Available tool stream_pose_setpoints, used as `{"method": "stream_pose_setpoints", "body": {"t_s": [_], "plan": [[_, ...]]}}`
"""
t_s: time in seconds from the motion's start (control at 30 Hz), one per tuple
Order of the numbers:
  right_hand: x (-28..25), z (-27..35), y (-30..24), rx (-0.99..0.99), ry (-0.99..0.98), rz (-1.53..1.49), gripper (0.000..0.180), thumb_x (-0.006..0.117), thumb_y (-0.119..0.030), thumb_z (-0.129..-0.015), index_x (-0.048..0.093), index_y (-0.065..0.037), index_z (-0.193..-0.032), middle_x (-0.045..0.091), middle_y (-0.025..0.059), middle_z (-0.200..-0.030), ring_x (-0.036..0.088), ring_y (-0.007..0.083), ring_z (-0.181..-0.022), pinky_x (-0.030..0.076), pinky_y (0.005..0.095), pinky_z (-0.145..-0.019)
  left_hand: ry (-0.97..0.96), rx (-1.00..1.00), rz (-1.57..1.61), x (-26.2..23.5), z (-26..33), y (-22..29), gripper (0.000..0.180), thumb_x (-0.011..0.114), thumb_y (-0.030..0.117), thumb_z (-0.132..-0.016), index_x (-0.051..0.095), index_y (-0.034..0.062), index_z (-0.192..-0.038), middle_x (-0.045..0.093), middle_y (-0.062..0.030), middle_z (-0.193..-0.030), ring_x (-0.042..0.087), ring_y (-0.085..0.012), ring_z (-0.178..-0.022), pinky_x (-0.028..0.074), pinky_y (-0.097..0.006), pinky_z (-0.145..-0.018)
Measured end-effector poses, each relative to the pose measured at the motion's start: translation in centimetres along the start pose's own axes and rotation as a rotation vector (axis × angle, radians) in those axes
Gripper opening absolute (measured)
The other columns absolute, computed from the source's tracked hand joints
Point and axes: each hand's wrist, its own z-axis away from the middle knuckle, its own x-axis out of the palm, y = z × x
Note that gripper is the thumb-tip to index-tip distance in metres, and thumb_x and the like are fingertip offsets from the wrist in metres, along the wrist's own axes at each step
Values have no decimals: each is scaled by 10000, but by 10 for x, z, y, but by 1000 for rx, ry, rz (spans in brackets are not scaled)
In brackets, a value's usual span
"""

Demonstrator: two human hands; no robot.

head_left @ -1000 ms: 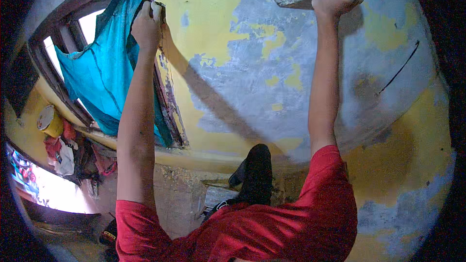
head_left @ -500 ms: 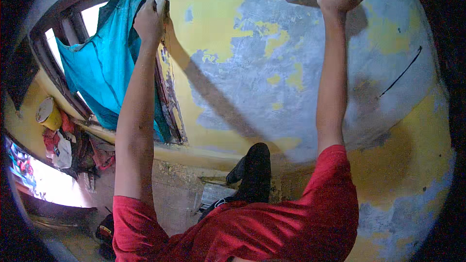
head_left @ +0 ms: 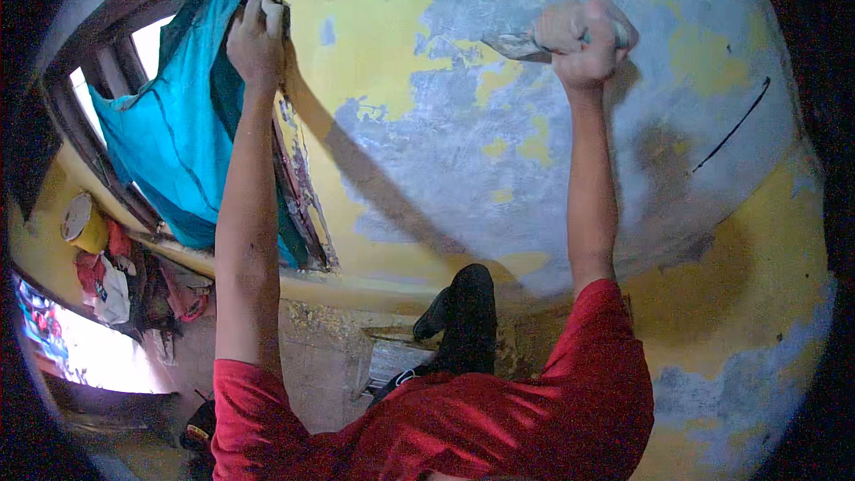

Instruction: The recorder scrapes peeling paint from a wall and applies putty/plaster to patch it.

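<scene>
Scraper (head_left: 517, 44) sits in the right hand (head_left: 586, 43), whose fingers wrap tightly around it, blade pointing left over the patchy wall (head_left: 472, 169); blur hides whether it touches. A low blade angle, even edge and firm wrist should serve best, easing off over rough patches. The left hand (head_left: 256, 49) has curled fingers at the window frame (head_left: 287, 176); I cannot tell whether they grip it. Blue cloth (head_left: 183, 151) hangs beside that arm, whose shadow dims the wall; a yellow bucket (head_left: 85, 232) stands well apart.
</scene>
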Motion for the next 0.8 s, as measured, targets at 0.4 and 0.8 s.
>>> {"method": "stream_pose_setpoints", "body": {"t_s": [0.4,0.8], "plan": [[-16,-10,-28,541,-216,-766,324,344,-218,-952,332,-122,-642,264,-8,-487,169,127,-432,199,344,-441,155,197,2,23,-2,-37,127,684,178,-864,651,143,-982,672,-115,-890,619,-325,-709,452,-462,-587],[-11,-5,1,252,-125,-855,423,479,-368,-1028,363,-128,-699,309,-12,-484,237,129,-353,257,352,-334,154,448,-122,28,-5,-62,269,689,75,-799,609,176,-1035,670,-103,-1049,656,-305,-785,476,-443,-599]]}}
